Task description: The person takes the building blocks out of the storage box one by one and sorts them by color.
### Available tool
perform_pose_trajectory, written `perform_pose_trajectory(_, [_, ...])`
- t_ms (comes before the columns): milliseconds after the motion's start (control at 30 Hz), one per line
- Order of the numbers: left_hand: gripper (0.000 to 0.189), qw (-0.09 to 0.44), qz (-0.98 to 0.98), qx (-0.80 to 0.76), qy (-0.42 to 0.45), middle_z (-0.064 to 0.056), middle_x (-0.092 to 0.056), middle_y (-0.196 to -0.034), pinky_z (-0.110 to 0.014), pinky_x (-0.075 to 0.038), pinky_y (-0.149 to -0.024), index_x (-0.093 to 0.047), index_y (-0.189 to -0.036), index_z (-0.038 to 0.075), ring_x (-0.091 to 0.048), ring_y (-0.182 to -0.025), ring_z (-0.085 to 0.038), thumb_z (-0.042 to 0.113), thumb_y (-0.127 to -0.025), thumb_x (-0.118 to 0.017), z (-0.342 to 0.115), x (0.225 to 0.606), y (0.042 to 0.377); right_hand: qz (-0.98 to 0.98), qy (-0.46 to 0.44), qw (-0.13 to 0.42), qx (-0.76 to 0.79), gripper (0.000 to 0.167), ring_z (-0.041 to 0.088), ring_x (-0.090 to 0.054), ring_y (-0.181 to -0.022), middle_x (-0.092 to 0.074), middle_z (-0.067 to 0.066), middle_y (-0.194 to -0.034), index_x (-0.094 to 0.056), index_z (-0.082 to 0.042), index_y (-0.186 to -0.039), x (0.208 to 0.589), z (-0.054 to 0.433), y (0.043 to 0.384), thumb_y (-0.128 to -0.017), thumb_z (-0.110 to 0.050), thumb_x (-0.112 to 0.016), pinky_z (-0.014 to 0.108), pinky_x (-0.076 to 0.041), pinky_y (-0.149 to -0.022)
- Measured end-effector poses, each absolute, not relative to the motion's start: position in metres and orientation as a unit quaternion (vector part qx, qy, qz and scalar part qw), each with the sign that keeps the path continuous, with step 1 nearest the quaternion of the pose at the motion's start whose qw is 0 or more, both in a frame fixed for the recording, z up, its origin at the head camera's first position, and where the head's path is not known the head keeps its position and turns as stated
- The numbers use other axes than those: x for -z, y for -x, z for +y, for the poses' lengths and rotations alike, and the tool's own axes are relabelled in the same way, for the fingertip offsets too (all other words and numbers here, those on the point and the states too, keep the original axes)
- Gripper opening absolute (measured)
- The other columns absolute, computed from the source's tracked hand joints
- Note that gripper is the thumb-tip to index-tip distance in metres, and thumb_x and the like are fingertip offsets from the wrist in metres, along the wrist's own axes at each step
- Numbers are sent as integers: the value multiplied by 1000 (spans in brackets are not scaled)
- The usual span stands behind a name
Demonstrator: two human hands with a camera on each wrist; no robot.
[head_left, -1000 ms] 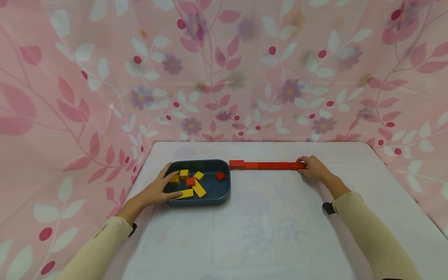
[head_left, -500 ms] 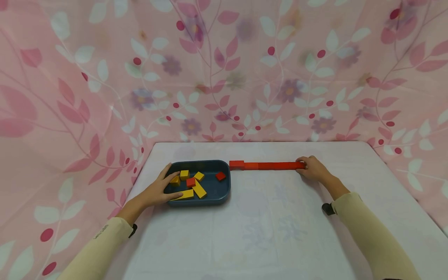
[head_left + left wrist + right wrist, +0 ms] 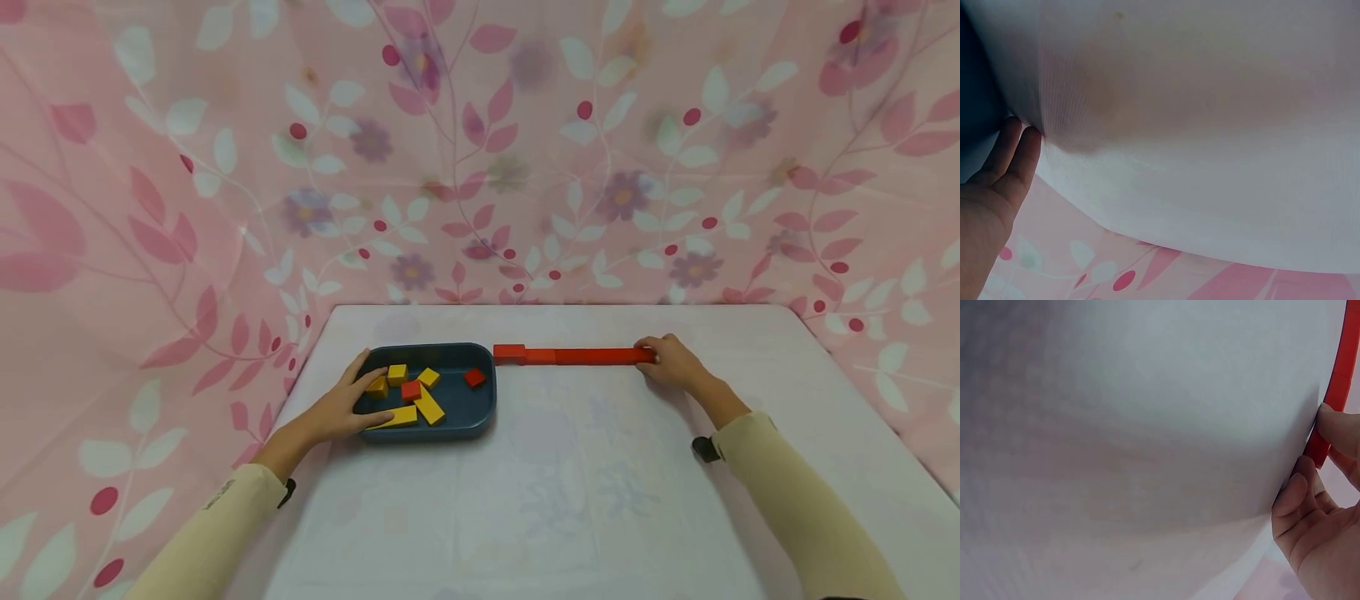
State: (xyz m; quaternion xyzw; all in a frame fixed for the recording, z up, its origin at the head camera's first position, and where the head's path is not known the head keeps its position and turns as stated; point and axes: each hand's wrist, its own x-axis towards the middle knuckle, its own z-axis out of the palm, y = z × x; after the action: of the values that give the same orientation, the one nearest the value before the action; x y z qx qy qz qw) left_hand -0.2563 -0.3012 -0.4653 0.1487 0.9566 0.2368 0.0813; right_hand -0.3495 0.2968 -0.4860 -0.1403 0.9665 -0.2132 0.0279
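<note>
In the head view my left hand [image 3: 341, 408] grips the left end of a dark blue tray [image 3: 472, 432]. Its thumb and a finger reach inside over the yellow blocks, while other fingers [image 3: 1025, 153] lie along the outer wall in the left wrist view. A row of red blocks [image 3: 585, 357] runs rightward from the tray's right side, with a taller red block [image 3: 509, 353] at its left end. My right hand [image 3: 671, 364] pinches the last red block [image 3: 1317, 449] at the row's right end, thumb on its near side. The fingers partly cover this block.
Inside the tray lie several yellow blocks [image 3: 429, 407] and two red ones, one a small red block [image 3: 475, 378] near the right wall. A white cloth [image 3: 555, 500] covers the table. Pink floral fabric [image 3: 480, 167] hangs behind and at the sides.
The small gap before the last red block has closed, as my right hand shifted that block slightly left against the row. My left hand has stayed on the tray.
</note>
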Motion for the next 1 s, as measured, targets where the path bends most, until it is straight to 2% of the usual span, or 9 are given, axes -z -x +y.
perform_pose_trajectory(233, [90,78,957,-236,-148,-12,5,-167,-71,-29,-109,-34,-155,19,-20,-147,-47,61,-83,-68,-301,467,255,966,133,45,217,43,29,-49,-88,-56,21,-102,-59,-1,-129,483,297,349,-92,-20,-68,35,-43,-71])
perform_pose_trajectory(333, [91,77,958,-234,-149,-12,5,-167,-70,-29,-110,-33,-155,19,-20,-147,-46,62,-83,-67,-301,467,255,963,123,65,230,51,34,-50,-98,-55,25,-110,-54,-1,-135,479,300,348,-92,-26,-68,46,-50,-80])
perform_pose_trajectory(400, [91,78,957,-234,-151,-12,5,-167,-70,-29,-110,-33,-155,19,-20,-147,-46,63,-83,-67,-300,467,255,956,115,77,260,58,41,-50,-109,-52,31,-122,-48,-1,-140,474,302,347,-94,-30,-67,56,-50,-90])
perform_pose_trajectory(467, [91,78,957,-235,-150,-12,6,-167,-70,-29,-110,-33,-155,19,-20,-147,-46,63,-83,-67,-301,466,254,942,110,86,306,66,50,-47,-120,-43,35,-138,-40,0,-146,468,304,345,-95,-33,-65,64,-45,-99])
perform_pose_trajectory(567, [91,77,957,-237,-147,-11,6,-167,-70,-30,-109,-33,-155,20,-21,-147,-47,63,-83,-67,-301,463,254,922,99,96,361,82,57,-35,-134,-18,36,-155,-21,-3,-156,457,302,342,-96,-42,-62,70,-34,-107])
perform_pose_trajectory(700, [90,74,958,-236,-148,-10,6,-167,-70,-30,-109,-33,-155,20,-20,-147,-47,62,-83,-67,-302,461,256,927,83,94,353,97,56,-11,-144,10,30,-161,0,-14,-160,448,293,336,-94,-54,-58,77,-20,-108])
perform_pose_trajectory(800, [90,73,958,-232,-152,-11,6,-167,-70,-29,-110,-33,-155,19,-20,-147,-46,62,-83,-67,-302,462,257,937,88,77,328,98,57,-3,-145,20,26,-161,2,-16,-160,446,283,330,-93,-57,-57,81,-14,-106])
perform_pose_trajectory(1000, [91,74,957,-231,-156,-13,6,-167,-70,-30,-109,-35,-154,16,-22,-146,-47,62,-83,-67,-302,465,256,966,125,38,222,96,61,-9,-143,20,25,-162,-5,-18,-160,453,263,321,-92,-63,-54,78,-9,-110])
